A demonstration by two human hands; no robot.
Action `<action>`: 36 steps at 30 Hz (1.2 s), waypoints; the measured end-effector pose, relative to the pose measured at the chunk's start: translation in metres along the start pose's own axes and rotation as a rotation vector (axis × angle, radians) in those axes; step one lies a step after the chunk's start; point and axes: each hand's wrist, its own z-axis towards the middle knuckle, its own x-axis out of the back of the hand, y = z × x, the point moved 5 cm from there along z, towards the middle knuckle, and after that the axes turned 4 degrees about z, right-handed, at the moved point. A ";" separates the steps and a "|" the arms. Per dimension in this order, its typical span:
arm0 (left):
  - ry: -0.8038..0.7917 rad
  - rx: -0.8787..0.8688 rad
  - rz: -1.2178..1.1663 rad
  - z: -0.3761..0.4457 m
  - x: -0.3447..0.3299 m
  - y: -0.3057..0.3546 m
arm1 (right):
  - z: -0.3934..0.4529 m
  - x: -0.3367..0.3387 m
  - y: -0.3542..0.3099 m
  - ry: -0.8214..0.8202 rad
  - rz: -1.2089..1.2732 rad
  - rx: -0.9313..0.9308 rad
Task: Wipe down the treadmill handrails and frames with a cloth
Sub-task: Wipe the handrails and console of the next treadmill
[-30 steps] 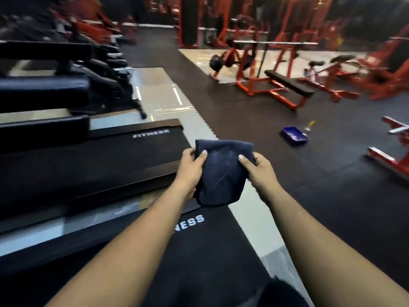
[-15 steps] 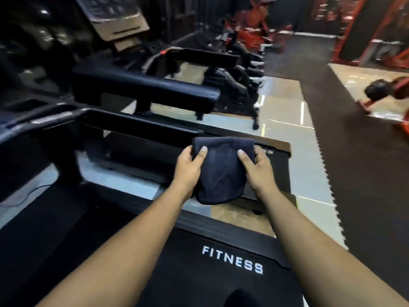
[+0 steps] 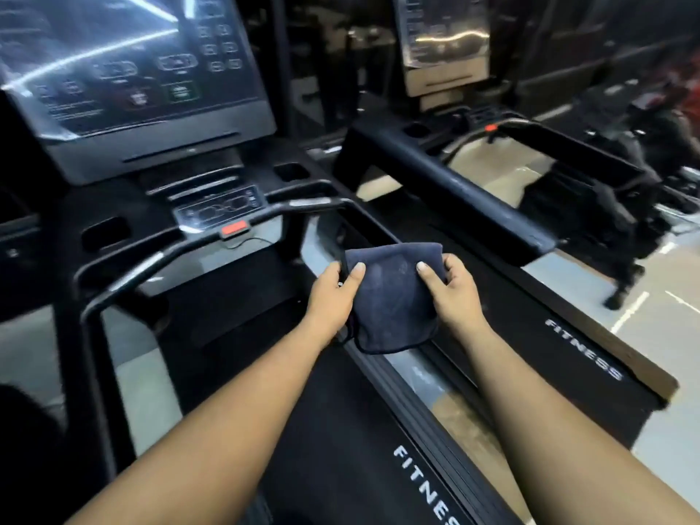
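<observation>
A folded dark blue cloth hangs in front of me, held at chest height. My left hand pinches its left edge with the thumb on the front. My right hand pinches its right edge the same way. The cloth is just off the end of the black right handrail of the treadmill I face. The curved front handlebar with a red stop clip runs to the left. The treadmill console rises above it.
The belt deck marked FITNESS lies under my arms. A second treadmill with its own handrail and deck stands to the right, with a strip of grey floor between. More dark machines are at the far right.
My view has swung left from the open gym floor to the treadmill console. Both hands keep the same hold on the cloth, which stays centred in front of me.
</observation>
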 end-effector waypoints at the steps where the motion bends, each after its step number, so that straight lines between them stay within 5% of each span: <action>1: 0.051 0.010 0.027 0.000 0.025 -0.005 | 0.005 -0.024 -0.005 -0.041 0.001 0.009; 13: 0.454 0.196 0.029 0.020 0.244 -0.116 | 0.028 -0.294 -0.033 -0.262 -0.115 0.151; 24: 0.628 0.301 -0.119 0.034 0.344 -0.162 | 0.041 -0.434 -0.047 -0.520 -0.104 0.212; 32: 0.841 0.394 -0.167 0.070 0.390 -0.183 | 0.059 -0.519 -0.073 -0.606 -0.229 0.659; 36: 0.931 0.458 -0.128 0.102 0.416 -0.209 | 0.051 -0.576 -0.050 -0.773 -0.671 1.040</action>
